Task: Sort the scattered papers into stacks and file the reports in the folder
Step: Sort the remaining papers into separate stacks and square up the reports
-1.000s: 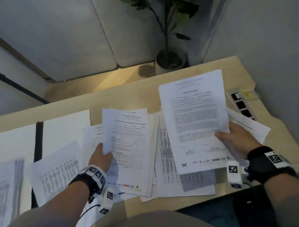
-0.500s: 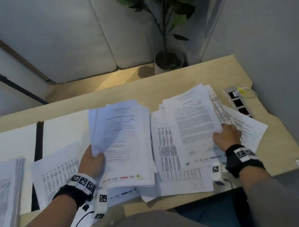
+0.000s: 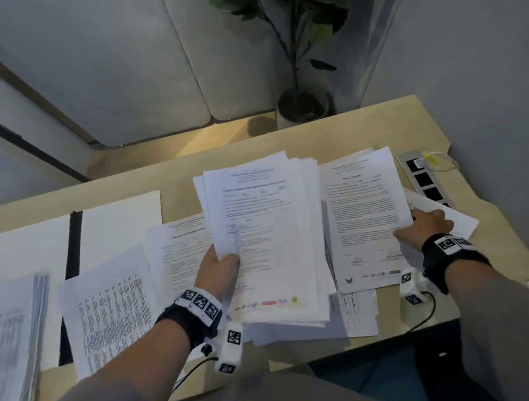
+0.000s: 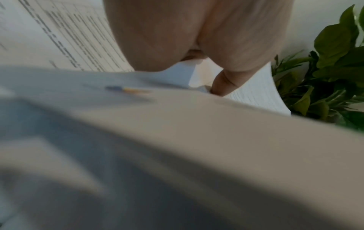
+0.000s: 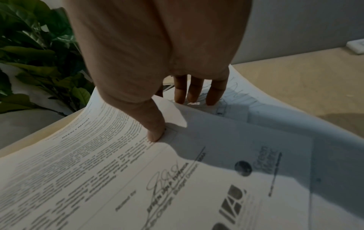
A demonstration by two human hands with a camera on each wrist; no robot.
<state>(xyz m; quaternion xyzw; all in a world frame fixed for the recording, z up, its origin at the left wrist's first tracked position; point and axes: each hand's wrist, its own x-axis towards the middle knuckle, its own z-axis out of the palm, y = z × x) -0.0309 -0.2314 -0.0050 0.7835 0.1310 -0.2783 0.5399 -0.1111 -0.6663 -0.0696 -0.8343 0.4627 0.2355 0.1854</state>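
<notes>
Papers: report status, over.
Left hand grips lifted stack. Right hand pinches weekly report edge. Loose sheets underneath on desk.

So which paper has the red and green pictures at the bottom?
The top sheet of the stack that the left hand grips. The weekly report pinched by the right hand shows only dark logos.

head: down over desk (image 3: 178,196) | wrists: close on papers (image 5: 98,171); left maybe beneath
</notes>
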